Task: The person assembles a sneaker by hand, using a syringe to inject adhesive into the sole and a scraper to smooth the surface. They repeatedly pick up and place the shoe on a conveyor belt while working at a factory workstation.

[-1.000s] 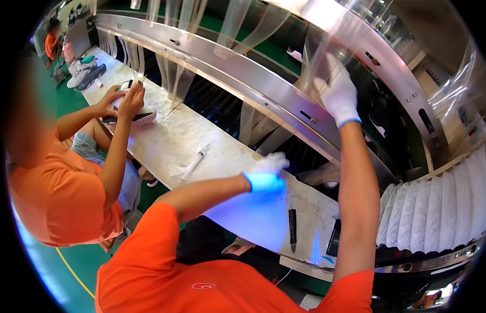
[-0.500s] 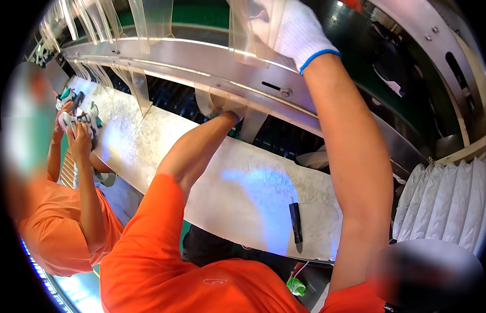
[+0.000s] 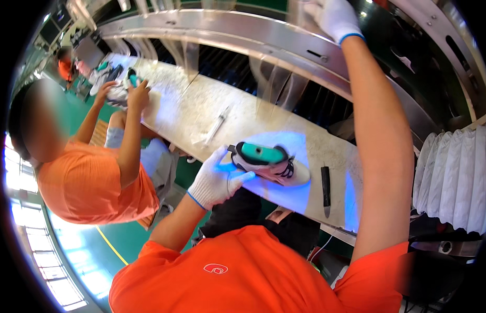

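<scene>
My left hand, in a white glove with a blue cuff, is at the heel of a sneaker over the bench. Its fingers are behind the heel and its thumb stretches along the near side. The sneaker is pale with dark laces, and a teal piece fills its opening. My right hand, gloved alike, reaches over the metal rail at the top edge; its fingers are blurred and partly cut off. A slim black tool lies right of the sneaker.
A long pale bench runs below a curved metal rail with clear plastic strips. A slim white tool lies on the bench. Left, a co-worker in orange handles another shoe. White ribbed ducting stands right.
My left hand has come out from under the rail toward me, and the sneaker now appears at it over the bench. My right hand remains over the rail. The view has shifted.
</scene>
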The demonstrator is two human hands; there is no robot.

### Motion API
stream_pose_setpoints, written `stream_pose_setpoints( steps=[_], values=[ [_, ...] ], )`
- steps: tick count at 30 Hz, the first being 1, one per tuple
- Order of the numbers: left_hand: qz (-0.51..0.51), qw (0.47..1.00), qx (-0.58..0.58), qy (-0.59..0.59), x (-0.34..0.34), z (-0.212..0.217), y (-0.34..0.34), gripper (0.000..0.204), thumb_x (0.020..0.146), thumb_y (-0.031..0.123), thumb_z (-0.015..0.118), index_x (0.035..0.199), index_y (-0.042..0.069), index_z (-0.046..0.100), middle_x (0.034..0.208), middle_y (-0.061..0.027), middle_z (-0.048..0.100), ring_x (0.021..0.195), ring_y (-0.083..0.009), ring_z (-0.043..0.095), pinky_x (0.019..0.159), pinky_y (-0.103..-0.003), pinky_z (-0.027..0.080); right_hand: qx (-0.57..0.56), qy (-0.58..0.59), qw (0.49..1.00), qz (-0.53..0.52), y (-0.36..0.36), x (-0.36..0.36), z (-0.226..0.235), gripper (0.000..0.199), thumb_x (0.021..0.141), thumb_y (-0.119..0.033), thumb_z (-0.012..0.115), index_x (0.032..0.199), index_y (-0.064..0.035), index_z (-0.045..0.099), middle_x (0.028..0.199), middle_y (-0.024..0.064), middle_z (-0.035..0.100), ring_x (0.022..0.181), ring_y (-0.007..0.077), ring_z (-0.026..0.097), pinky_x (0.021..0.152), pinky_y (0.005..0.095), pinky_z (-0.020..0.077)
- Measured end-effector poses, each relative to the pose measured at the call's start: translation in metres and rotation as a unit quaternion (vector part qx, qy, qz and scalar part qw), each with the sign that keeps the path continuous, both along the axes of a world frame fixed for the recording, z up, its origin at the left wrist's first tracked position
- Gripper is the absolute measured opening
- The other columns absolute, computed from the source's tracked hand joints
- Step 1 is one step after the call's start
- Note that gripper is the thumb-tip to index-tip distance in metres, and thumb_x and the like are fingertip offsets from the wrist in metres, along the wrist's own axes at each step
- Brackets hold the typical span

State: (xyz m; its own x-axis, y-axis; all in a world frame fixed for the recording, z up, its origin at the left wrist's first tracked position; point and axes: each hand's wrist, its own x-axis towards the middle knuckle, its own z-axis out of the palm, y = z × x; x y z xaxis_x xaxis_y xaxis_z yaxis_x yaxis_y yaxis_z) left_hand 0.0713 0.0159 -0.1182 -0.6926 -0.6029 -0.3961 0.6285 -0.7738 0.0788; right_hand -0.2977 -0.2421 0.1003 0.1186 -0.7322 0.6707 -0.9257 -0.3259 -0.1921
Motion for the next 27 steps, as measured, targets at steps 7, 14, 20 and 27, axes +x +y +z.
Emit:
stream_pose_setpoints(
  steps=[7,14,20,27],
  values=[
    [0.199,0.716,-0.409,-0.53,-0.002,0.014,0.086,0.073,0.102,0.02,0.077,0.165,-0.001,0.045,0.141,-0.0218,0.07,0.128,-0.0376,0.072,0.103,-0.04,0.063,-0.061,-0.261,0.963,-0.014,0.2,0.042,-0.025,0.038,0.11,-0.024,0.072,0.137,0.0017,0.077,0.125,0.012,0.083,0.11,0.0169,0.074,0.103,0.032,0.0555],
    [-0.022,0.197,-0.85,-0.488,-0.108,0.022,0.058,0.076,0.081,0.044,0.085,0.136,-0.006,0.067,0.143,-0.0305,0.063,0.136,-0.0473,0.059,0.122,-0.062,0.04,-0.095,-0.375,0.91,-0.147,0.394,0.042,-0.134,0.036,0.103,-0.011,0.08,0.133,0.0095,0.077,0.113,0.0143,0.082,0.101,0.0201,0.074,0.095,0.036,0.0588],
    [-0.248,0.045,-0.789,-0.56,-0.142,0.008,0.032,0.09,0.078,0.054,0.088,0.14,-0.006,0.065,0.143,-0.0268,0.063,0.134,-0.0459,0.06,0.12,-0.062,0.042,0.11,-0.462,0.871,-0.124,0.41,0.033,-0.191,0.035,0.102,-0.01,0.082,0.132,0.0071,0.078,0.113,0.0079,0.081,0.102,0.0152,0.073,0.095,0.0336,0.0584],
    [-0.048,-0.068,-0.867,-0.492,-0.093,-0.034,0.049,0.056,0.092,0.019,0.069,0.142,-0.004,0.062,0.139,-0.0226,0.064,0.131,-0.0409,0.063,0.115,-0.052,0.049,0.095,-0.147,0.984,-0.015,0.446,0.057,-0.237,0.031,0.091,-0.004,0.086,0.121,-0.0016,0.083,0.123,0.0187,0.082,0.121,0.0384,0.078,0.104,0.0444,0.0611]
  ],
)
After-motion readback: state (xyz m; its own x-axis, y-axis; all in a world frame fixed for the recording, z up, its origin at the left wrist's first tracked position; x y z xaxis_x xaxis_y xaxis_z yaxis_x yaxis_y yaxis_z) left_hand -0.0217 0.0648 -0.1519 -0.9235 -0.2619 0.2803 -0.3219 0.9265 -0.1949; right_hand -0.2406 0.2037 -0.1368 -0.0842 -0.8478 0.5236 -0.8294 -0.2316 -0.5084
